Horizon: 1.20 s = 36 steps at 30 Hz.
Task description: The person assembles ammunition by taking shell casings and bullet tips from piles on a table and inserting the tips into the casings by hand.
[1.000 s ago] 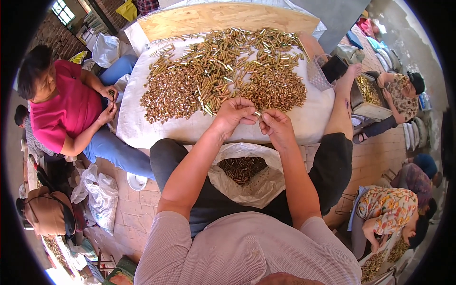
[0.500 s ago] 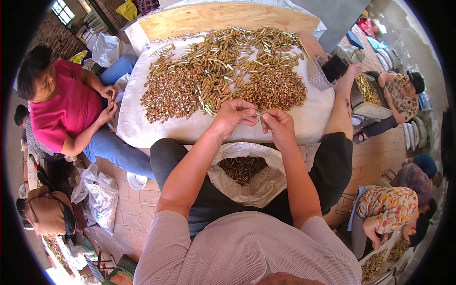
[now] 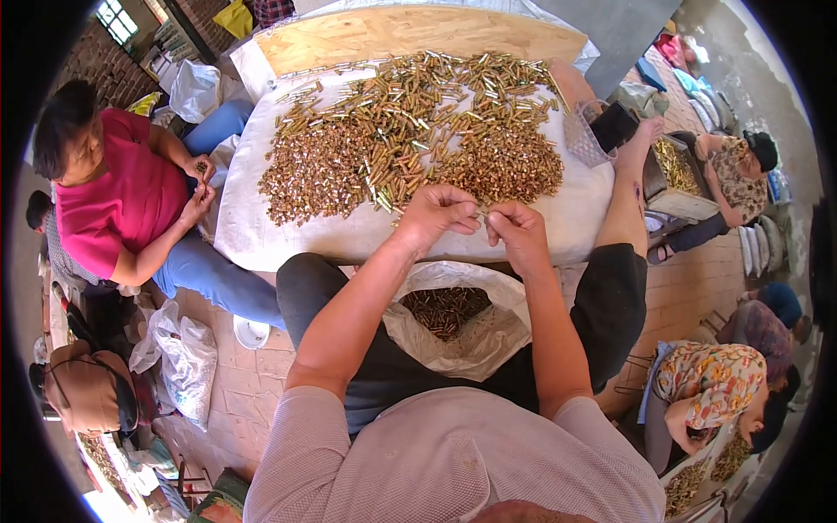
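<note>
My left fingers [image 3: 460,210] and right fingers [image 3: 500,220] pinched narrow on small metal piece [image 3: 481,213], between fingertips. Brass-coloured pieces [image 3: 405,118] heaped on worktop [image 3: 248,231] beyond fingers; open sack [image 3: 475,353] below them, dark pieces [image 3: 445,312] inside.

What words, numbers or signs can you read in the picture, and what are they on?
None: I can't read any words, numbers or signs.
Small metal parts on the table: too tiny to tell if they're marked.
Wooden board: no writing I can make out.
Plastic bag on the floor at left: any marks are too blurred.
Sacks at far right: too small to read.
</note>
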{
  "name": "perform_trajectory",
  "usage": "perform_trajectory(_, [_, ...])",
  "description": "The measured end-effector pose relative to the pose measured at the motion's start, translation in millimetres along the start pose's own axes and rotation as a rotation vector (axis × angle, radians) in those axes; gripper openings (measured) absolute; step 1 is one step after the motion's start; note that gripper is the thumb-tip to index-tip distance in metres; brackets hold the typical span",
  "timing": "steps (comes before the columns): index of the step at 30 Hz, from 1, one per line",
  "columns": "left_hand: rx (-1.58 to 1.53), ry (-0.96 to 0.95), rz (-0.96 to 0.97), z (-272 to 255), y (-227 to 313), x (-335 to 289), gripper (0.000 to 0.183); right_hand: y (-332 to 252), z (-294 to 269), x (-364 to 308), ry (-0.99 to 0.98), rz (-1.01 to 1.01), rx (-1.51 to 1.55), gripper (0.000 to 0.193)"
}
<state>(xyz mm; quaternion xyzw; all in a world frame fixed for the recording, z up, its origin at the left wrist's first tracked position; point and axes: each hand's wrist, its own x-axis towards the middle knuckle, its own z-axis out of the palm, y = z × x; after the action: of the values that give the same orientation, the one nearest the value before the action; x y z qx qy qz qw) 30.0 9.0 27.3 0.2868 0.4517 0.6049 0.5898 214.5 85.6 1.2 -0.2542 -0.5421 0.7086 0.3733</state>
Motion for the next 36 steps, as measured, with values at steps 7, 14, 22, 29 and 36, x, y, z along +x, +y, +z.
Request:
perform_trajectory(7, [-0.059,-0.017,-0.021,1,-1,-1,0.011,-9,1,0,-0.055,-0.014,0.04,0.008])
perform_trajectory(14, [0.008,-0.029,0.031,2,-7,2,0.018,-10,-2,-1,-0.079,-0.026,0.0,0.01])
perform_trajectory(22, [-0.096,-0.023,-0.033,11,-10,2,0.014,-11,-9,-1,-0.143,0.031,0.133,0.014])
perform_trajectory(29, [-0.082,0.033,-0.04,15,-10,-1,0.012,-10,-8,1,-0.145,0.03,0.14,0.017])
perform_trajectory(36, [-0.1,-0.022,-0.067,20,-8,-3,0.013,-1,-9,0,-0.113,0.105,0.396,0.003])
